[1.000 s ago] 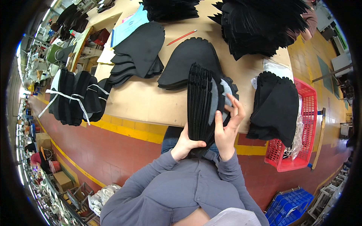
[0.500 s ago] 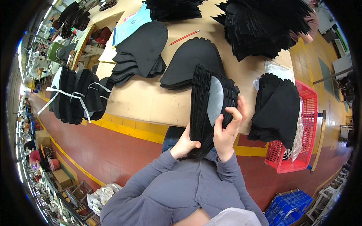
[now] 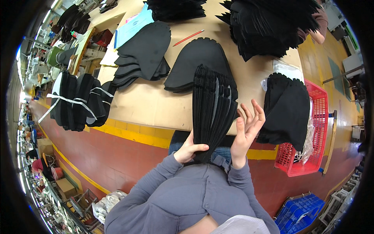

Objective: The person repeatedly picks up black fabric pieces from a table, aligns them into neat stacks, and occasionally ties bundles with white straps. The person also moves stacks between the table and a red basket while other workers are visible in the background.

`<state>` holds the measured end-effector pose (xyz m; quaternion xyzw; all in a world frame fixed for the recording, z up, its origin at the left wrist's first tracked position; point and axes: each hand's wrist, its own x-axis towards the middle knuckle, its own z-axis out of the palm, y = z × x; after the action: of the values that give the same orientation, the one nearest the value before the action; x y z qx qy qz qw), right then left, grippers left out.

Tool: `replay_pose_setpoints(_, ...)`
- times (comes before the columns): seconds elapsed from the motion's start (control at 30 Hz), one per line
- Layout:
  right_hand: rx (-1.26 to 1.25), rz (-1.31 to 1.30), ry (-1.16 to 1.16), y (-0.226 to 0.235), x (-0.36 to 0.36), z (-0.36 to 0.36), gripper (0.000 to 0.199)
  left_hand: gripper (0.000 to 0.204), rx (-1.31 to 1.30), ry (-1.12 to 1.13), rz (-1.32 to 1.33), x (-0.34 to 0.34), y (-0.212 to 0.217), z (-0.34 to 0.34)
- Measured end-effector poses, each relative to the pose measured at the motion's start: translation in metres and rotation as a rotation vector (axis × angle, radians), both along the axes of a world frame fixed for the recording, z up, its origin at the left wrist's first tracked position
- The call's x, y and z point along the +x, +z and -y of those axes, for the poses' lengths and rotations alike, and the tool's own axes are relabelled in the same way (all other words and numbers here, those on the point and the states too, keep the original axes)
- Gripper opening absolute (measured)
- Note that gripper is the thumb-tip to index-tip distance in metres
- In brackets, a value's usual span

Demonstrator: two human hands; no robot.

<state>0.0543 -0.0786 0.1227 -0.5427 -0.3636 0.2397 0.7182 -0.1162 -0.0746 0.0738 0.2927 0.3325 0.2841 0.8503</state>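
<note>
Right now I see the left hand (image 3: 188, 150) clamped on the bottom of an upright stack of black fabric pieces (image 3: 213, 109) at the near edge of the wooden table (image 3: 152, 103) — the right hand (image 3: 246, 130) open, fingers spread, palm just beside the stack's right face.

This is a garment or cap-making factory floor. A long tan wooden worktable (image 3: 156, 103) fills the upper half of the frame, piled with stacks of black cut fabric panels (image 3: 144, 54). At the left edge lie black panel bundles tied with white strips (image 3: 78, 101). A red plastic crate (image 3: 317, 128) sits at the right, a blue plastic crate (image 3: 300, 212) at lower right. The dark red floor with yellow painted lines (image 3: 117, 132) runs along the table, and further workstations crowd the far left rim.
</note>
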Motion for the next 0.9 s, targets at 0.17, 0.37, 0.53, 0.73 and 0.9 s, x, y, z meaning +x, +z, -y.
replay_pose_setpoints(0.17, -0.013, -0.224, 0.172, -0.001, 0.005, 0.004, 0.059, 0.071, -0.094, 0.046, 0.045, -0.003, -0.004, 0.001)
replay_pose_setpoints(0.37, -0.041, -0.077, 0.191, -0.003, 0.002, 0.003, 0.061, 0.057, -0.067, 0.105, 0.065, -0.004, -0.006, 0.002)
replay_pose_setpoints(0.53, -0.056, 0.371, 0.0, -0.009, 0.005, -0.003, 0.054, 0.054, -0.095, 0.11, 0.071, -0.004, -0.007, 0.002)
replay_pose_setpoints(0.73, -0.182, 0.343, 0.117, -0.006, 0.003, 0.002, 0.045, 0.054, -0.056, 0.119, 0.049, -0.003, -0.008, 0.004)
replay_pose_setpoints(0.9, -0.154, 0.296, 0.05, -0.002, -0.007, -0.004, 0.048, 0.056, -0.081, 0.135, 0.059, -0.002, -0.01, 0.005)
